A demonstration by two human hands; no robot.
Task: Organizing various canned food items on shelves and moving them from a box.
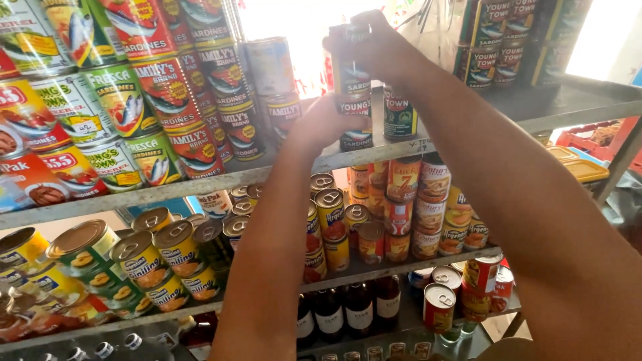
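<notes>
My right hand (374,47) grips the top of a dark blue sardine can (351,70), set on top of a second blue sardine can (356,120) on the upper grey shelf (555,110). My left hand (317,124) wraps around that lower can from the left. A dark green can (399,115) stands just to the right of the stack. Both forearms reach up from the bottom of the view.
Stacks of red and green sardine cans (167,93) fill the upper shelf at left. The middle shelf (401,264) holds yellow and red cans (408,207) with pull tabs. Dark bottles (344,311) stand on the lowest shelf. Yellow-lidded tubs (578,167) sit at right.
</notes>
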